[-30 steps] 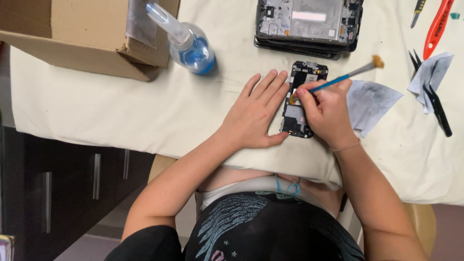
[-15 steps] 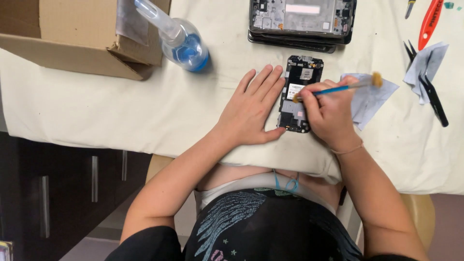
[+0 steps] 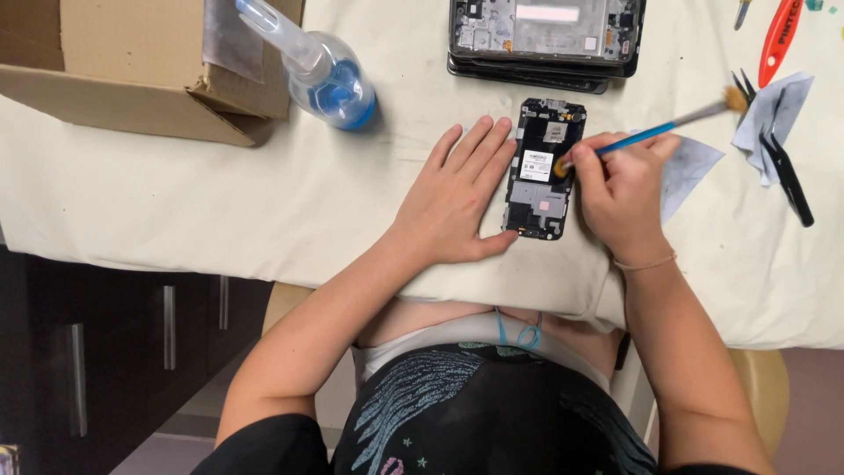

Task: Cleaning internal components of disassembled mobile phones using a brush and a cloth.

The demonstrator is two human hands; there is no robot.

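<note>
An opened black phone frame (image 3: 539,171) with bare circuit parts lies on the cream cloth. My left hand (image 3: 459,193) rests flat beside it, fingers spread, its thumb and fingertips pressing the frame's left edge. My right hand (image 3: 621,195) grips a small brush with a blue handle (image 3: 655,132). The brush's tip touches the middle of the frame, and its wooden end points up to the right.
A stack of larger dark device frames (image 3: 545,40) lies just beyond the phone. A blue-tinted squeeze bottle (image 3: 327,79) and a cardboard box (image 3: 132,66) sit at the left. Black tweezers (image 3: 782,163) on grey wipes and a red tool (image 3: 779,31) lie at the right.
The brush tip has shifted slightly on the phone frame in my right hand's grip. My left hand stays pressed against the frame. The camera view has drifted a little.
</note>
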